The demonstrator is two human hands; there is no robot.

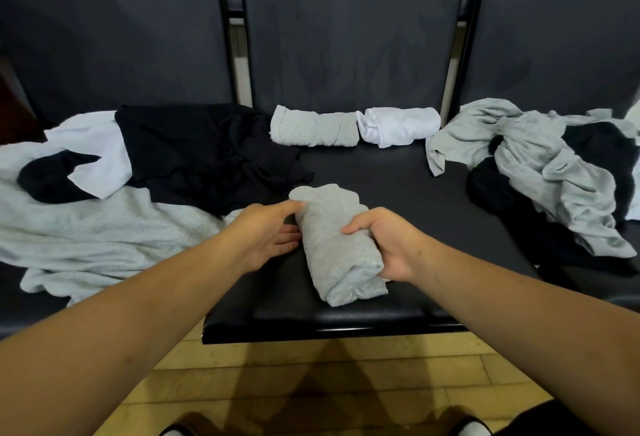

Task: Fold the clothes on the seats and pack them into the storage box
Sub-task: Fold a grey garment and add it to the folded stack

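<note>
Head view: my right hand (384,245) grips the grey roll (332,227) on the seat (398,186), fingers curled, while my left hand (263,234) presses its side with straight fingers.

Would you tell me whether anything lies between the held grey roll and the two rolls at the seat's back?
Nothing visible does: only bare seat separates the grey roll from the pale roll and white roll. No storage box shows.

On middle seat (415,186), rolled grey garment (337,248), right hand (388,245) gripping it, left hand (266,234) touching its side
</note>
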